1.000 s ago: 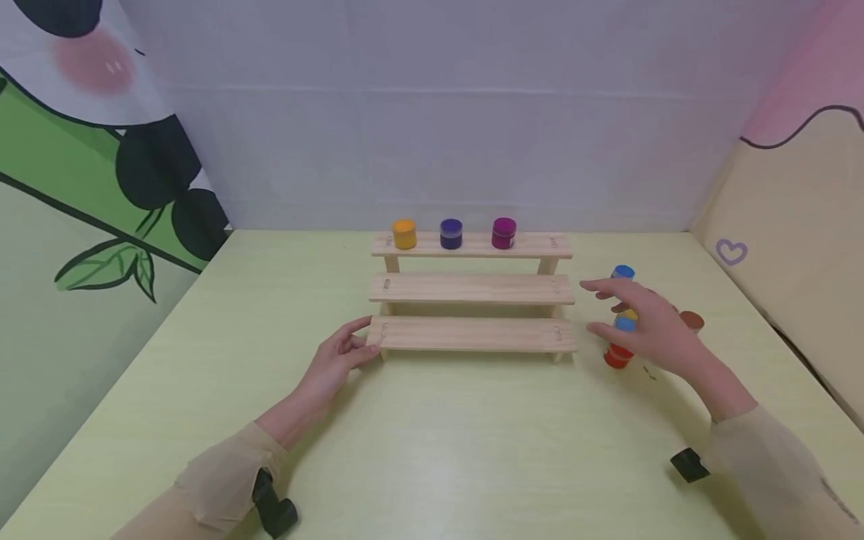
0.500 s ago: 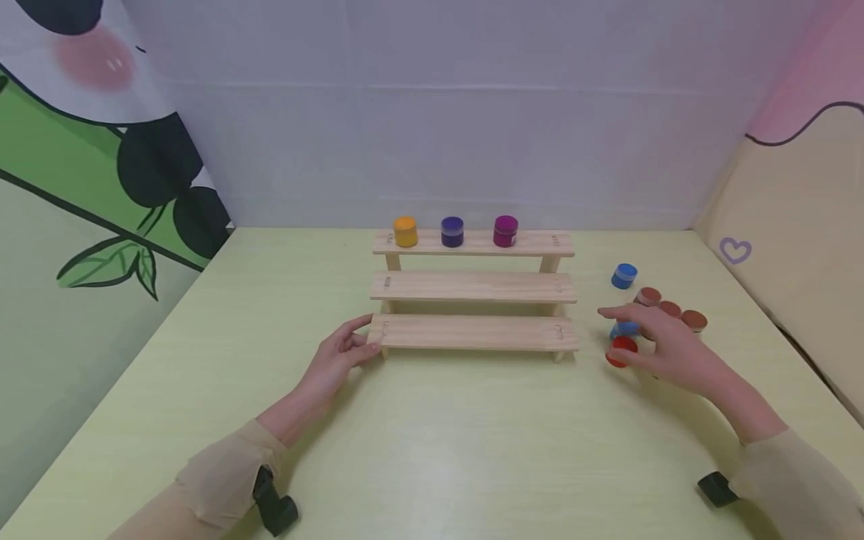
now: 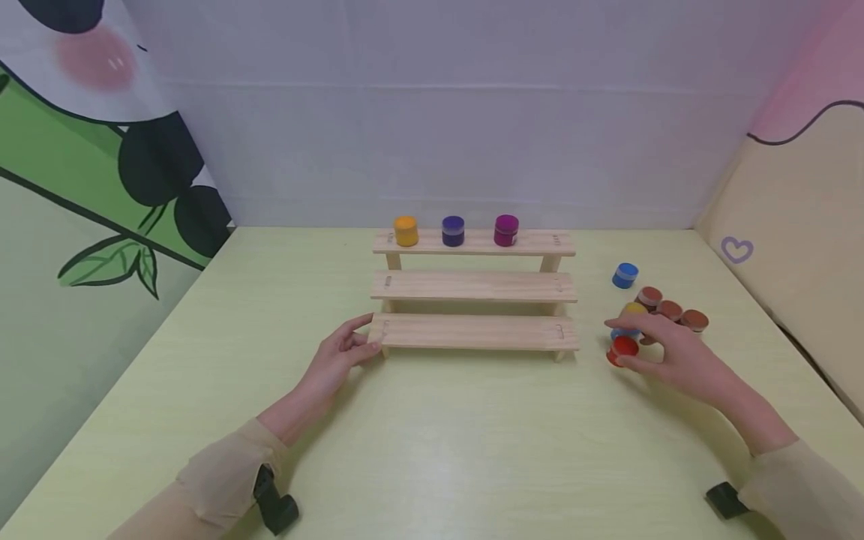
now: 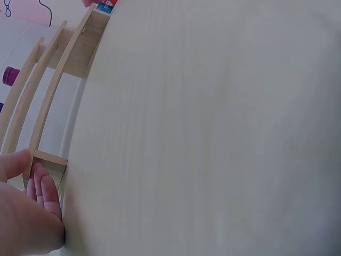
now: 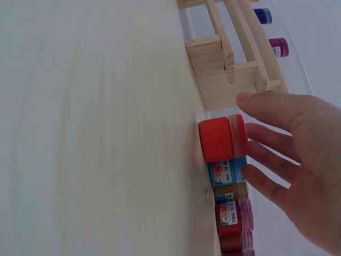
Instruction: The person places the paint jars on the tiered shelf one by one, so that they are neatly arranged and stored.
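Note:
My left hand (image 3: pixel 337 360) pinches the left end of a three-tier wooden display rack (image 3: pixel 472 330), with the thumb over the lowest board and the fingers beneath it in the left wrist view. My right hand (image 3: pixel 685 356) hovers at a cluster of small paint jars on the right, fingers spread and gently bent. Nearest it is a red paint jar (image 5: pixel 216 140), its lid close to the fingertips. A blue paint jar (image 5: pixel 226 170) stands behind the red one, then a yellow paint jar (image 3: pixel 634 307), partly covered by the hand in the head view.
On the top board stand an orange-yellow jar (image 3: pixel 406 231), a dark blue jar (image 3: pixel 453 231) and a magenta jar (image 3: pixel 506 230). Brownish-red jars (image 3: pixel 694 321) line the cluster's right side. Another blue jar (image 3: pixel 625 275) sits apart behind them. A pale wall (image 3: pixel 432 150) closes off the table's back.
My right hand has come down and rightward over the jars, uncovering the rear blue jar and the red jar's lid. The left hand keeps its hold on the rack.

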The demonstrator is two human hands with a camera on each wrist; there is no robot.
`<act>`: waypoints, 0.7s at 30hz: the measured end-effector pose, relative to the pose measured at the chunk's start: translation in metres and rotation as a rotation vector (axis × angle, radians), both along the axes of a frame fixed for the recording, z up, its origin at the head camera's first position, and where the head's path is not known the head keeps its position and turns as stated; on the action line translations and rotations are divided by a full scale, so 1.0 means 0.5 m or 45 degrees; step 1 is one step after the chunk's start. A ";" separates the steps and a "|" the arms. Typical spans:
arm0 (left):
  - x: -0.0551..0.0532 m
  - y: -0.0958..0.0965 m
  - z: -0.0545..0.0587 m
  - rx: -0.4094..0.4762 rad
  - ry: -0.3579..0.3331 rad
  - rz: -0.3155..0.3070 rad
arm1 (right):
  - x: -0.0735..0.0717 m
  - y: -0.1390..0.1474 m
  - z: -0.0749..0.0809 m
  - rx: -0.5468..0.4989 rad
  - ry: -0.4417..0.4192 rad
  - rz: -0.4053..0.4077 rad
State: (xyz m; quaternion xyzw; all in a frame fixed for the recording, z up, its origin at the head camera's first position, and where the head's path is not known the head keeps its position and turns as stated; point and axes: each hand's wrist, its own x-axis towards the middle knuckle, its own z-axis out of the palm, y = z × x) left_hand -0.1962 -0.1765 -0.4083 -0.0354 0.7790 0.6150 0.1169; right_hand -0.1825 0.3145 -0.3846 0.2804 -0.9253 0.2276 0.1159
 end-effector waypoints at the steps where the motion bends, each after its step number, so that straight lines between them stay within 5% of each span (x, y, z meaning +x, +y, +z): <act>1: 0.000 0.000 0.000 0.001 0.002 0.000 | 0.001 0.001 -0.001 -0.003 0.004 0.001; 11: 0.004 0.000 0.005 0.026 0.007 -0.006 | 0.006 0.013 -0.010 -0.061 -0.044 0.024; 21: 0.003 0.001 0.004 0.032 0.009 -0.004 | 0.011 0.018 -0.013 -0.100 -0.260 0.041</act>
